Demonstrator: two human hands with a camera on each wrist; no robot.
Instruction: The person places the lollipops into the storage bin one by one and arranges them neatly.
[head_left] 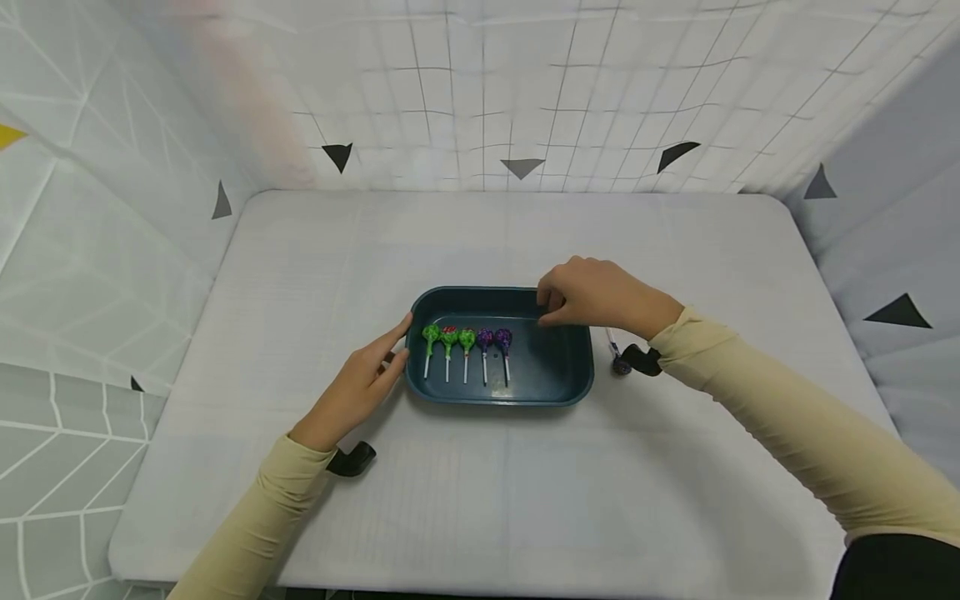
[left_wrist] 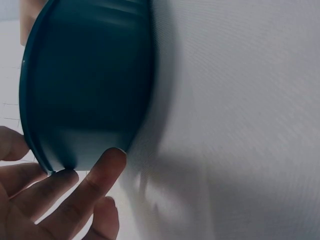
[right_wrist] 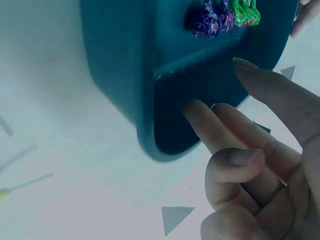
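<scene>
A dark teal tray [head_left: 547,375] lies on the white-covered table. Inside it, three green lollipops [head_left: 467,339] and two purple lollipops [head_left: 503,340] stand in a row, sticks toward the near side. My left hand [head_left: 360,383] rests against the tray's left end; the left wrist view shows its fingertips [left_wrist: 112,160] on the outer wall. Over the far right part of the tray hovers my right hand [head_left: 600,293]. In the right wrist view its thumb and fingers [right_wrist: 202,117] are apart, loosely bent, with nothing between them.
Just right of the tray, another dark lollipop [head_left: 620,364] lies on the table, partly behind the black wrist strap [head_left: 642,360]. A thin stick with a yellow end [right_wrist: 5,192] appears in the right wrist view. Patterned white curtains [head_left: 480,100] stand behind the table.
</scene>
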